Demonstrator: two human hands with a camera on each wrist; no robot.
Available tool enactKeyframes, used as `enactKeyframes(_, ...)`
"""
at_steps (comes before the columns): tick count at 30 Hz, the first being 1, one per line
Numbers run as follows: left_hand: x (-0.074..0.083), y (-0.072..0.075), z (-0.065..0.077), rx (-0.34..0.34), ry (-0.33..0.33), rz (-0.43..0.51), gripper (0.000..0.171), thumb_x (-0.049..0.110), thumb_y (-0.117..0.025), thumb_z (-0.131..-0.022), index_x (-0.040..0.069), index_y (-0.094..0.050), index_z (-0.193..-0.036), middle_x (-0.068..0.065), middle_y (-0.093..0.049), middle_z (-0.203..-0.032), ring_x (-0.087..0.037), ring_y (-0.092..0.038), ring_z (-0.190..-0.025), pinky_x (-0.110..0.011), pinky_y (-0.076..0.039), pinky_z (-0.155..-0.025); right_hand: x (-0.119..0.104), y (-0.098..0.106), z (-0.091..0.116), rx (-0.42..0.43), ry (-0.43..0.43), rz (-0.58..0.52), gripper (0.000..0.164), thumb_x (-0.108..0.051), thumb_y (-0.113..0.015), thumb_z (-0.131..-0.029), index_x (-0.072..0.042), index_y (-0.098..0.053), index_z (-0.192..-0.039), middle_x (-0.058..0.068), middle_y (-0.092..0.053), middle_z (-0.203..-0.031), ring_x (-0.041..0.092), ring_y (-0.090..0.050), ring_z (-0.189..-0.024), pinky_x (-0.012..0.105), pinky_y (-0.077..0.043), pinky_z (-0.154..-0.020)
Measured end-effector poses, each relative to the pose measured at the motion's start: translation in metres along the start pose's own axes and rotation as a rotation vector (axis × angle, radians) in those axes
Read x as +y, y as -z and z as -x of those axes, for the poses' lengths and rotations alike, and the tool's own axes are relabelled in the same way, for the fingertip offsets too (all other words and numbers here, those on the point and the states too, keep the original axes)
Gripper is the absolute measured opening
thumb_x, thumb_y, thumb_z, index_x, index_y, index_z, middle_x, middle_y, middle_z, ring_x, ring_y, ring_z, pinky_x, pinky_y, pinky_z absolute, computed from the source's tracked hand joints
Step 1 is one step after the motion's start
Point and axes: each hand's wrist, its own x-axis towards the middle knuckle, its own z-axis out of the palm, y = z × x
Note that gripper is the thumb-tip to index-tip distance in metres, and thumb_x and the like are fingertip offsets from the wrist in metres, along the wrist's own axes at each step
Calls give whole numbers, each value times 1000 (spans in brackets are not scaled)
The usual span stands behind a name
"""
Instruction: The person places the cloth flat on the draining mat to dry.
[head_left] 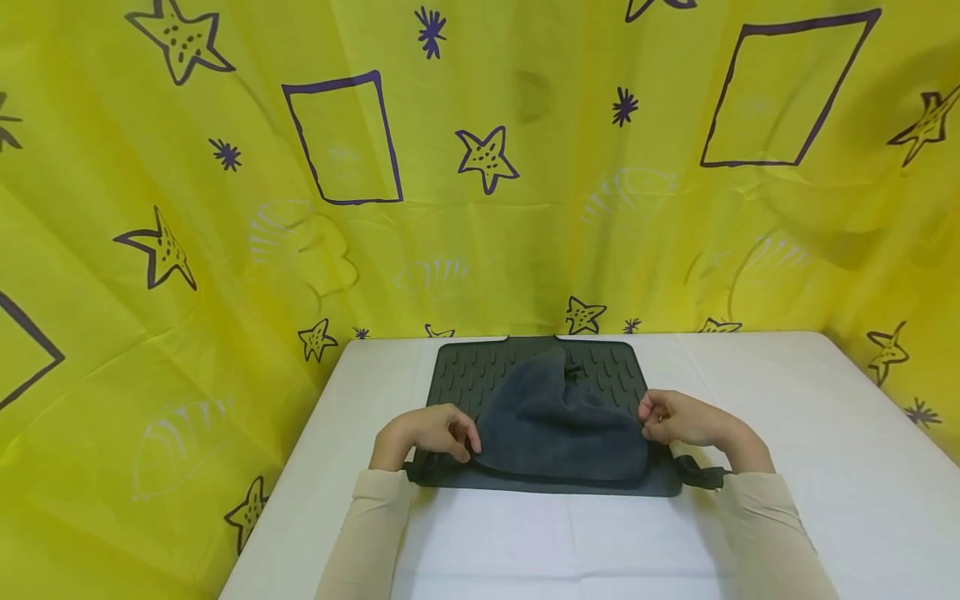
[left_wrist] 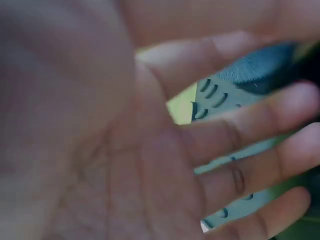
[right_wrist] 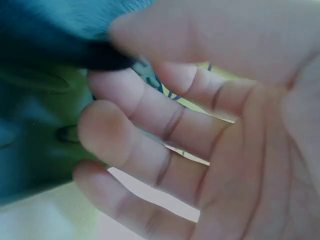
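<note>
A dark blue-grey fuzzy cloth piece (head_left: 562, 433) lies rumpled over a dark ridged mat (head_left: 457, 375). Its lower edge runs nearly straight between both hands, its upper part rises to a folded peak, and a small black tie (head_left: 573, 372) shows beside that peak. With thumb and index finger, my left hand (head_left: 438, 429) pinches its lower left corner; the other fingers (left_wrist: 265, 112) spread loosely over the mat. My right hand (head_left: 686, 418) pinches the cloth's right edge, seen dark between thumb and finger in the right wrist view, its remaining fingers (right_wrist: 105, 132) loosely bent.
The mat lies on a white-covered table (head_left: 780, 400). Behind and along the sides hangs a yellow curtain (head_left: 525, 242) printed with stars and frames. Dark straps (head_left: 697, 473) circle both wrists, at the ends of light sleeves (head_left: 367, 525).
</note>
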Motion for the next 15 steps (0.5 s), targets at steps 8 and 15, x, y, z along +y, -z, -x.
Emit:
enactKeyframes(8,-1,-2,-9,195,-8,-93,15,13,-70,-95,11,-73,-109,0,-69,-84,-14,-57,-73,-30,-47,-68,-1,-1,-3,83,1,23,24,-21,-60,-103,1,-56,-112,10,-61,-96,23,-59,-87,35,-52,-76)
enactKeyframes(15,1,-24,-34,494,14,-173,18,10,-71,-93,10,-69,-111,-2,-70,-80,-11,-59,-68,-28,-48,-63,-7,-13,-16,231,57,195,20,-19,-60,-102,-2,-64,-110,10,-68,-99,23,-62,-90,40,-53,-78)
